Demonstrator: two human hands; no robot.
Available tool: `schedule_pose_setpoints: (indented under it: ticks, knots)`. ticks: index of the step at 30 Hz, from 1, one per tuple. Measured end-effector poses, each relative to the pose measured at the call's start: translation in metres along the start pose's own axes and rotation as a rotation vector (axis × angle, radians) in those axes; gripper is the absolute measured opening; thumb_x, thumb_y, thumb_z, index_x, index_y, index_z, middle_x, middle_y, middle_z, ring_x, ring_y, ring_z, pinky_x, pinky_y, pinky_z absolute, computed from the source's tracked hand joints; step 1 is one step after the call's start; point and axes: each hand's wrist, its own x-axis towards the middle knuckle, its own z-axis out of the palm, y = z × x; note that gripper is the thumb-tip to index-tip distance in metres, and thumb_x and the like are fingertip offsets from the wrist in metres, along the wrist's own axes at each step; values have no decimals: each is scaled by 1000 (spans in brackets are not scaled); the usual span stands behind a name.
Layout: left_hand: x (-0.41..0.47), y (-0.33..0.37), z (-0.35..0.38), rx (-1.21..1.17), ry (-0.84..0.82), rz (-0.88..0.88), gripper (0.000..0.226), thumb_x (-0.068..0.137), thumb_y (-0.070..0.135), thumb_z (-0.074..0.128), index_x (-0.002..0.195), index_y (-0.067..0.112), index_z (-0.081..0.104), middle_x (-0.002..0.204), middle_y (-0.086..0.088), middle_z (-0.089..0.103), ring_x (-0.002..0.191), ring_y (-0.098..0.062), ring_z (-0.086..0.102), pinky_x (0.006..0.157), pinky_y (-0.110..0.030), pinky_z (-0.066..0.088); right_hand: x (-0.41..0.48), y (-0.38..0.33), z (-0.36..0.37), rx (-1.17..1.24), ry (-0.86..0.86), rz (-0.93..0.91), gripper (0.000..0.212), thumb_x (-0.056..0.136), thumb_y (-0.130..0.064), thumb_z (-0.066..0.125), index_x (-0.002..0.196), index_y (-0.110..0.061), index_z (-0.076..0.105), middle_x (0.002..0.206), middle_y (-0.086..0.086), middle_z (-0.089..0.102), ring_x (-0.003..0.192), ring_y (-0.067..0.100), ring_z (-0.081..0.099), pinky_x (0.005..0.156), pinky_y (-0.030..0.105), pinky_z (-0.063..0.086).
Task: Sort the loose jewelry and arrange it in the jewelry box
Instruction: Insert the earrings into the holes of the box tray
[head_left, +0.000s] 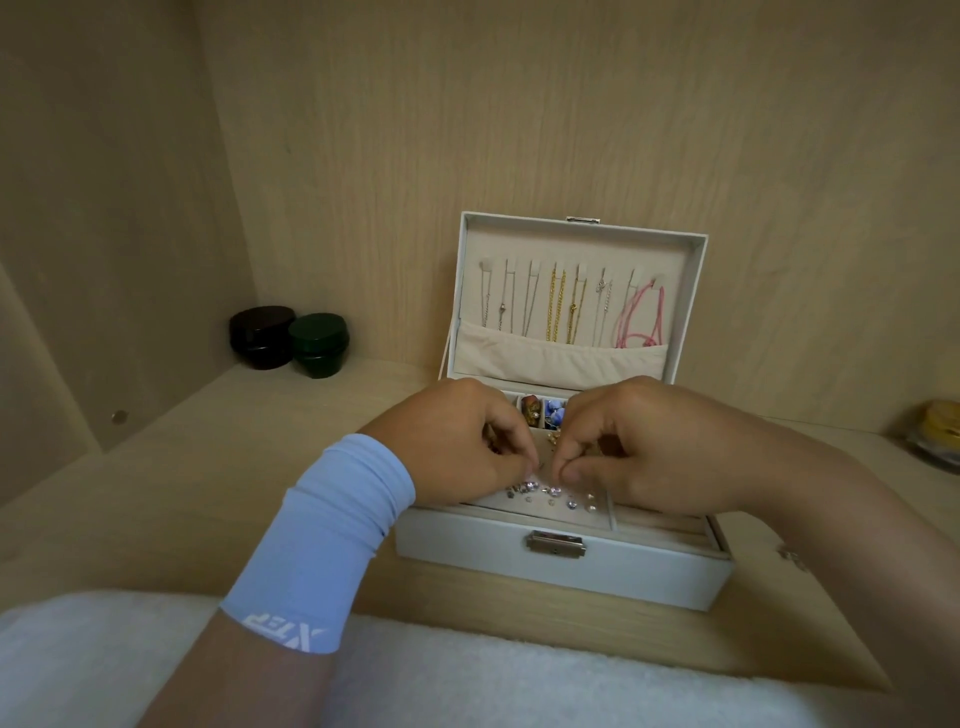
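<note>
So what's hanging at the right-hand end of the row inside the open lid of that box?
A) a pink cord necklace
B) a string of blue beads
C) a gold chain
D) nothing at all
A: the pink cord necklace hangs at the right end of the row inside the lid, while the gold chains sit nearer the middle.

The jewelry box (566, 569) is white outside and cream inside. In its lid hang gold chains (558, 306), silver chains (506, 306) and a pink cord (639, 317). Below them are blue beads (555, 413), a brown and orange stone (531, 408) and clear shiny studs (553, 491). At the left of the frame stand a dark brown jar (262, 338) and a dark green jar (317, 345). The wrist sleeve (322, 535) is light blue (with white letters). The shelf (208, 467) is pale wood with thin lines.
</note>
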Motion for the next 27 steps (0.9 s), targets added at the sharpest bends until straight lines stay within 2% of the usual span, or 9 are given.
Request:
schedule_pose_setpoints:
  ticks: [2, 6, 11, 14, 16, 18, 22, 24, 27]
  knots:
    - [0, 0, 1, -2, 2, 7, 10, 83, 25, 73, 81, 33, 78, 74, 24, 64, 71, 5, 57, 65, -8, 41, 1, 2, 1, 28, 8, 14, 11, 91, -26, 69, 94, -33, 77, 82, -26, 61, 80, -8, 57, 67, 10, 36]
    - [2, -1, 2, -9, 19, 12, 8, 83, 28, 72, 81, 33, 77, 77, 21, 66, 72, -2, 58, 70, -17, 47, 3, 3, 3, 69, -31, 30, 14, 93, -27, 66, 94, -36, 76, 87, -20, 67, 82, 0, 61, 75, 22, 48]
    - [5, 12, 7, -92, 122, 57, 8, 86, 26, 70, 86, 30, 77, 81, 22, 67, 78, -3, 59, 70, -12, 45, -19, 17, -30, 214, 228, 110, 12, 93, -27, 68, 87, -34, 76, 78, -20, 70, 61, -1, 55, 61, 16, 44]
    - [19, 36, 18, -69, 133, 98, 9, 88, 29, 68, 87, 32, 76, 86, 17, 68, 82, -10, 60, 75, -17, 48, -51, 45, -49, 200, 269, 210, 11, 93, -28, 69, 85, -28, 76, 63, -27, 63, 52, -2, 51, 55, 10, 37]
    - [35, 58, 29, -57, 108, 142, 10, 89, 29, 67, 87, 34, 76, 87, 18, 69, 81, -9, 60, 75, -18, 49, -76, 68, -56, 157, 241, 300, 9, 91, -31, 70, 85, -27, 76, 66, -24, 64, 52, -3, 50, 54, 9, 37]
    - [48, 78, 40, -35, 73, 170, 11, 88, 29, 68, 86, 35, 76, 87, 19, 68, 80, -7, 61, 78, -22, 50, -93, 89, -56, 107, 154, 379, 4, 89, -28, 73, 89, -29, 77, 80, -17, 69, 60, -8, 54, 58, 7, 39]
    - [81, 120, 72, 85, -52, 184, 10, 88, 31, 68, 91, 34, 77, 88, 19, 69, 78, -1, 61, 81, -25, 51, -116, 125, -41, 52, -97, 483, 21, 86, -11, 69, 97, -27, 77, 95, 1, 73, 52, -8, 50, 54, 6, 38]
    - [94, 132, 87, 167, -142, 177, 11, 87, 30, 68, 93, 34, 77, 90, 19, 70, 73, 3, 57, 76, -20, 47, -117, 136, -35, 86, -185, 508, 25, 82, -6, 70, 95, -26, 78, 91, 1, 74, 48, -6, 48, 51, 8, 38]
    - [109, 148, 115, 306, -307, 146, 15, 85, 26, 68, 96, 33, 78, 91, 16, 71, 64, 5, 52, 71, -15, 43, -121, 150, -33, 163, -236, 527, 26, 76, -8, 82, 96, -24, 78, 70, -9, 66, 46, -2, 47, 49, 10, 39]
